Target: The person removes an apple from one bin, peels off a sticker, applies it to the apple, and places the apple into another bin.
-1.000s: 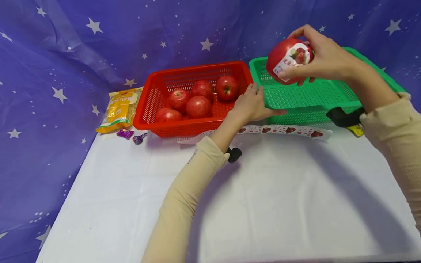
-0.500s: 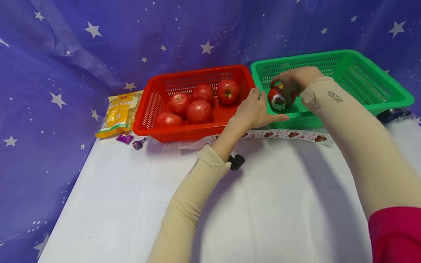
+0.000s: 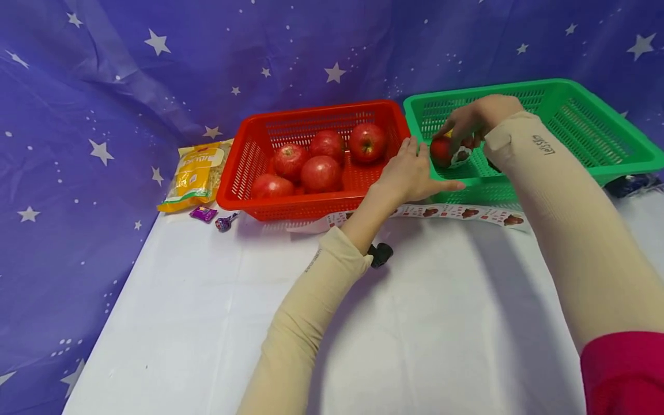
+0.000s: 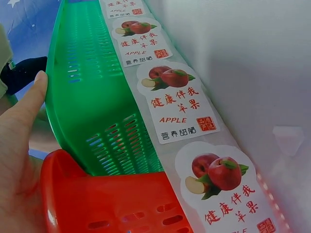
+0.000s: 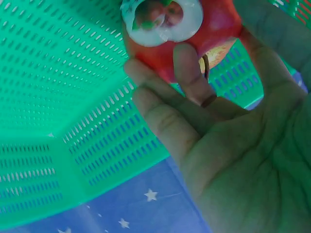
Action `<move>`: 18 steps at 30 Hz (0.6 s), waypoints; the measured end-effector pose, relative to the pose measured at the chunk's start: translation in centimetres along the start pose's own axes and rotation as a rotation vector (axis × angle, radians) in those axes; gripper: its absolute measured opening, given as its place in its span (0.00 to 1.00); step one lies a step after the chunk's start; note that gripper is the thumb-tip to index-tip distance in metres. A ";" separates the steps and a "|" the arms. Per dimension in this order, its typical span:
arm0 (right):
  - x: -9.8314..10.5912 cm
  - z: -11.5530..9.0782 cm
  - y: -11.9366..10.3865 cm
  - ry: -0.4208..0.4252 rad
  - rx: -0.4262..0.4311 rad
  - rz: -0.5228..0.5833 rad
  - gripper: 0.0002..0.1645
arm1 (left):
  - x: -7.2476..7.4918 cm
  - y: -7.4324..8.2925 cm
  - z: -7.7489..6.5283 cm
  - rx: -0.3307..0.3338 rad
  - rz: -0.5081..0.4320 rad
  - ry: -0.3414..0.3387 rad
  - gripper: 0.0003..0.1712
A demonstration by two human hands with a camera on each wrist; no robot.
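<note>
My right hand [image 3: 479, 118] is down inside the green basket [image 3: 617, 167], with its fingers around a red apple [image 3: 441, 151] at the left end. A white apple-picture sticker [image 5: 190, 24] shows on that apple in the right wrist view. My left hand [image 3: 410, 178] rests where the two basket rims meet, fingers straight and thumb stretched along the green rim. Several more apples [image 3: 321, 174] lie in the red basket [image 3: 290, 210] to its left. In front of the baskets runs a strip of apple stickers [image 4: 180, 102], partly hidden by my left forearm.
A yellow food bag [image 3: 192, 176] stands left of the red basket. Close by lie a purple-wrapped sweet [image 3: 203, 214] and a lollipop [image 3: 224, 222]. A dark packet [image 3: 630, 184] sits at the right. Behind everything hangs a blue star-patterned cloth [image 3: 332, 46].
My right hand has lowered the stickered apple from above the green basket into its left end. The apple has turned a little in the last half second. My left hand stays on the rims.
</note>
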State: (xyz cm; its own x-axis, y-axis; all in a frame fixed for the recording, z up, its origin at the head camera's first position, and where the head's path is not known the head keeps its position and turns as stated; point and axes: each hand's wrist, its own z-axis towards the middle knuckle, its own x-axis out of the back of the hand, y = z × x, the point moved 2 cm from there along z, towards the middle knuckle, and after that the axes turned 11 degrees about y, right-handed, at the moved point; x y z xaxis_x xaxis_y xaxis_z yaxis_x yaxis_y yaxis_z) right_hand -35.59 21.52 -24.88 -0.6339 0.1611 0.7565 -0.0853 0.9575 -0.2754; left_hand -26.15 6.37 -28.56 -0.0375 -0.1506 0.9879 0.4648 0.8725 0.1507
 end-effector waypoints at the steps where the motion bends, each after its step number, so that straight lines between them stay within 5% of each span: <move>1: 0.1 0.0 0.0 -0.011 -0.002 0.005 0.47 | 0.1 0.0 0.0 0.000 0.002 0.000 0.63; 11: -0.2 -0.6 0.2 -0.067 -0.017 0.091 0.54 | 0.5 0.0 -0.4 0.011 -0.007 0.007 0.64; 18: -0.5 -1.0 -0.3 -0.019 -0.031 0.054 0.57 | 0.3 -0.3 -0.4 0.003 -0.024 0.008 0.64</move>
State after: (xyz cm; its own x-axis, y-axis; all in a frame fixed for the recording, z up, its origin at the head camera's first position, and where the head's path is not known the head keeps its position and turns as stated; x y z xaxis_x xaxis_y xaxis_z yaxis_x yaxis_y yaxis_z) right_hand -34.48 21.41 -24.62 -0.6516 0.2084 0.7294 -0.0271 0.9545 -0.2969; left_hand -25.96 5.89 -28.32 -0.0414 -0.1758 0.9836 0.4614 0.8698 0.1749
